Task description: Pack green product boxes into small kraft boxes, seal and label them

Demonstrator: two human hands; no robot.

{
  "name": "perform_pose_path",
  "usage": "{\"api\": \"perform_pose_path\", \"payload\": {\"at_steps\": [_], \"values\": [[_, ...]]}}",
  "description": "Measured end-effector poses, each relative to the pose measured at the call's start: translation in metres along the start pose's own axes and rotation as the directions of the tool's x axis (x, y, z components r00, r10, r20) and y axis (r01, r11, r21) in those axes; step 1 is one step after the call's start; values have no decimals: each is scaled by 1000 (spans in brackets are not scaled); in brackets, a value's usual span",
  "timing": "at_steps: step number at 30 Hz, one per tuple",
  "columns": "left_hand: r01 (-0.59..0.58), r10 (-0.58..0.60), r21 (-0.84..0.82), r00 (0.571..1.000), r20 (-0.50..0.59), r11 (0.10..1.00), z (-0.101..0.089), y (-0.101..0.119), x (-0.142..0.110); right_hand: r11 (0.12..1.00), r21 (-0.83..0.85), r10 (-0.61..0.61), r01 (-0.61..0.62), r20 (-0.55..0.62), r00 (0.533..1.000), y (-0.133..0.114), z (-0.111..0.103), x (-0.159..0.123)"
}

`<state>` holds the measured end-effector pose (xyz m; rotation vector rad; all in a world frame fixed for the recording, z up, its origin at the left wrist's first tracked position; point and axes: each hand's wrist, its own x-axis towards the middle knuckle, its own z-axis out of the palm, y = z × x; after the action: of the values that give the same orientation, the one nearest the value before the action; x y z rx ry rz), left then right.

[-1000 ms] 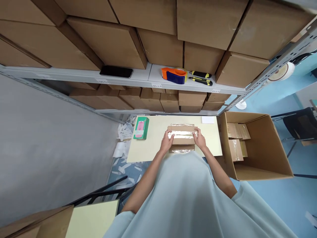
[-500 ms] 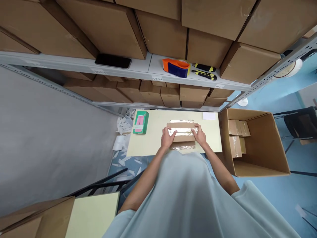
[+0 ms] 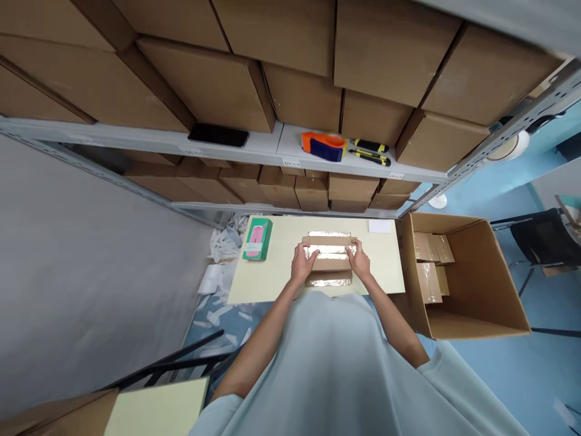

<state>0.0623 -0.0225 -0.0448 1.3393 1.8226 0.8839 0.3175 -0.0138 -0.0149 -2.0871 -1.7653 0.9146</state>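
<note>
A small cardboard box with shiny strips of clear tape lies on the pale yellow table in front of me. Its taped flaps or edges show at the far and near sides. My left hand grips the left end, thumb on the top face. At the right end, my right hand holds on in the same way, fingers curled over the far corner. The fingertips beneath the edges are partly hidden. A green box with a pink picture stands to the left of my left hand.
A large open carton with several small taped boxes stands right of the table. On the shelf above lie a black phone, an orange-and-blue tape dispenser and yellow-black utility knives. White scraps litter the floor at left.
The camera view has tipped slightly upward, so the shelf and table appear lower. Both hands keep their hold on the cardboard box, with little visible movement.
</note>
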Motion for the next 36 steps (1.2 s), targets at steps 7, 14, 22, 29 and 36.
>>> {"api": "perform_pose_path", "payload": {"at_steps": [7,14,22,29,36], "values": [[-129,135,151,990,-33,980,-14,-4,6,966,-178,-209,188,-113,971,-7,0,-1],[-363,401,216,900,-172,906,-38,70,81,822,-358,-548,442,-291,784,-89,-65,69],[-566,584,158,746,-320,809,-73,226,179,691,-464,-699,554,-233,676,-262,-159,169],[-580,598,157,739,-311,799,-75,249,191,711,-590,-517,382,-70,853,-306,-162,206],[-561,569,115,774,-279,820,-66,229,176,719,-584,-464,376,-1,886,-307,-160,221]]}}
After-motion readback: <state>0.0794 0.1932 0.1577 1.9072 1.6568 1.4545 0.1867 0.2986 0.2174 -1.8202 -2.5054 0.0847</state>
